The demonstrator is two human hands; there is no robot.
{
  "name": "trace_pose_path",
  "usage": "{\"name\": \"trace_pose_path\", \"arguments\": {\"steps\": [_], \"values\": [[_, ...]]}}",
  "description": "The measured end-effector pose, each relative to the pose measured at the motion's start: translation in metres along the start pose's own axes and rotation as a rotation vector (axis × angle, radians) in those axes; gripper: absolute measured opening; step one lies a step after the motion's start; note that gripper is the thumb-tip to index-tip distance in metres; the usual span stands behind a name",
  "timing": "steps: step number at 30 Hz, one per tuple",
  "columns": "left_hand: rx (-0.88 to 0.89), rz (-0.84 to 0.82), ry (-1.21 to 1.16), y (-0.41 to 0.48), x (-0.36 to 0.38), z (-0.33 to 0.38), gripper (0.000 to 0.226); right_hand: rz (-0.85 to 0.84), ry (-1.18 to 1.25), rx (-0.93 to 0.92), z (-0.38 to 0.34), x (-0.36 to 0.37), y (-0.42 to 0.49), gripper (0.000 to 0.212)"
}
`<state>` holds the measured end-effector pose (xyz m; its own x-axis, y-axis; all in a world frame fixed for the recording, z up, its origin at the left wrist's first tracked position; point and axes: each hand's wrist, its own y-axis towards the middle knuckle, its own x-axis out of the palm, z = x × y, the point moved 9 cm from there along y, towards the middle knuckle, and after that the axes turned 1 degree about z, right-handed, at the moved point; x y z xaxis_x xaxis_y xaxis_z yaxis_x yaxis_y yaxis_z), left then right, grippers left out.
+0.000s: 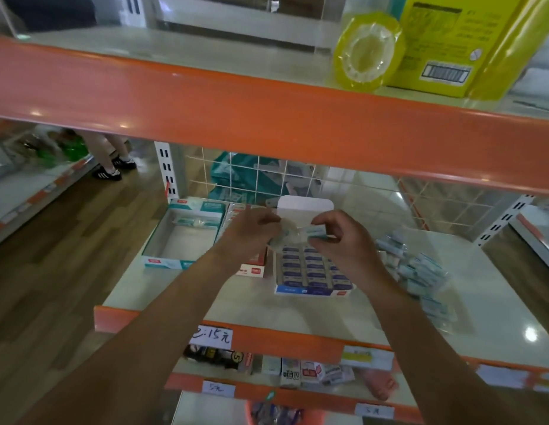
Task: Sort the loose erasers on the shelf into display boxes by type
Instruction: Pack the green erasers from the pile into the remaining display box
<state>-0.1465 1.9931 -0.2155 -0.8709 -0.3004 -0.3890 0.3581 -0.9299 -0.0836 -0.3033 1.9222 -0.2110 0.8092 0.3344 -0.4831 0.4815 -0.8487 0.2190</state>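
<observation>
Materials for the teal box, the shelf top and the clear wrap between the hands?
The teal box: likely printed cardboard, matte white inside, folded walls. The shelf top: hard, glossy, mirrors lights; painted metal or laminate, can't tell. The wrap: thin clear plastic film, crinkled, glinting, pinched by the left hand; the right hand pinches a teal eraser.

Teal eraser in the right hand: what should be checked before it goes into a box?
1. Right hand pinches the teal eraser: ok.
2. Teal box has free space: ok, it is mostly empty.
3. Blue box as a target: not ok, it is full of dark-blue erasers.
4. Left hand free: cannot tell; it may hold something clear.
5. Loose pile sorted: not ok, many erasers remain on the right.
</observation>
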Motion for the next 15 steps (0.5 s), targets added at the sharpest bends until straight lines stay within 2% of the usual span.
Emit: {"name": "trace_pose_path", "arguments": {"steps": [6, 11, 15], "values": [[-0.136, -0.038, -0.216, -0.006, -0.016, -0.022, 0.014, -0.025, 0.023, 0.069, -0.004, 0.022, 0.003, 0.03], [-0.245, -0.104, -0.526, -0.01, -0.024, -0.04, 0.016, 0.0, -0.01, 0.077, -0.015, 0.037, 0.007, 0.027], [-0.238, -0.12, -0.66, -0.007, -0.043, -0.051, 0.01, 0.016, -0.029, 0.094, -0.022, 0.05, 0.015, 0.025]]}}
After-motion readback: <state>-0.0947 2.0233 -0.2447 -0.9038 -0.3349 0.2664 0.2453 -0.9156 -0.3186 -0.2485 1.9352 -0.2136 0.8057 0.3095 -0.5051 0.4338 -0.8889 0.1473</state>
